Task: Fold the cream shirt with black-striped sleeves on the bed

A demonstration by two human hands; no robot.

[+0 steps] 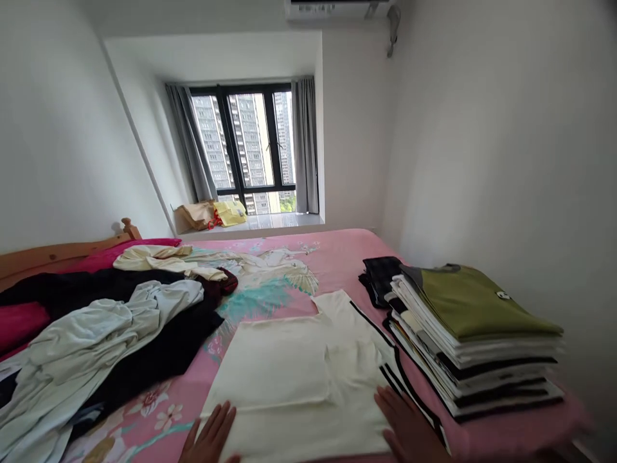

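A white T-shirt (pixel 284 373) with black stripes along its collar and sleeve edges lies spread on the bed in front of me, its collar side to the right. My left hand (pixel 209 436) rests with fingers stretched out at the shirt's near left edge. On the near right part of the cloth, by the black-striped sleeve, lies my right hand (pixel 407 427), fingers flat. Neither hand grips the fabric. The bottom of the view cuts off both hands and the shirt's near edge.
To the right stands a stack of folded clothes (pixel 475 347), a green top (pixel 477 299) uppermost, with dark checked cloth (pixel 378 276) behind. Rumpled clothes (pixel 110 334) cover the left of the pink flowered bed sheet (pixel 347 247). Bags (pixel 209 213) sit on the windowsill.
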